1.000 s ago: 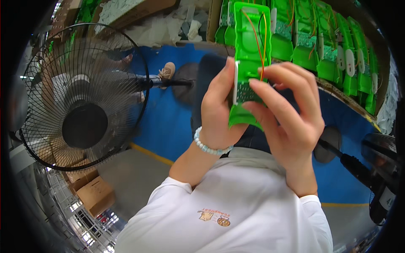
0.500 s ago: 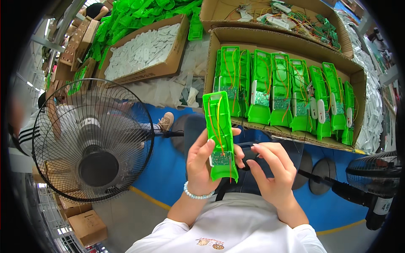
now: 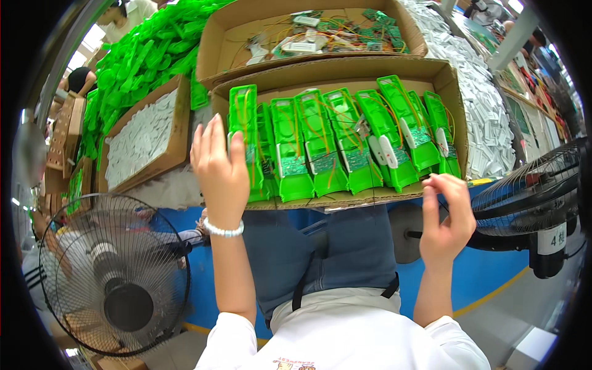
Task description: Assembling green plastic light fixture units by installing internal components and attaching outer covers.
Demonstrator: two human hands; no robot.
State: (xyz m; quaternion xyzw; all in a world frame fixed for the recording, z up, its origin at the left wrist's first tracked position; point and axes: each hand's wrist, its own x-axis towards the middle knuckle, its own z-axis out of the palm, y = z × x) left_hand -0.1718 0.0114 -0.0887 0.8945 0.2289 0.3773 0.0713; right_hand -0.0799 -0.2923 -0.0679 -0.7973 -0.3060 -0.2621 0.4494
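Setting this green casing (image 3: pixel 242 132) into the box (image 3: pixel 447 80) wants a straight, upright push — my left hand (image 3: pixel 221 165) lies flat against its outer face, fingers (image 3: pixel 209 139) together and extended, thumb round the near edge, so the piece is pressed rather than pinched. I judge it best to keep the foot sliding along the cardboard floor until it sits level with its neighbours (image 3: pixel 345 139), and to mind the thin orange wires (image 3: pixel 246 123) running down its front, which could snag on the next casing if I tilt it inward.

My right hand (image 3: pixel 445 216) hangs just off the box's front right corner, fingers curled, thumb and forefinger nearly meeting; I cannot see anything between them — it holds nothing I can make out. It could steady the front lip while the left pushes.

The casing is at the far left end of the row, touching the next one, standing a little taller than the rest. It is a long, narrow moulding in bright green plastic, open-faced, with a small circuit board low down and yellow-orange leads looping up its length. The others lean the same way, fanned across the box.
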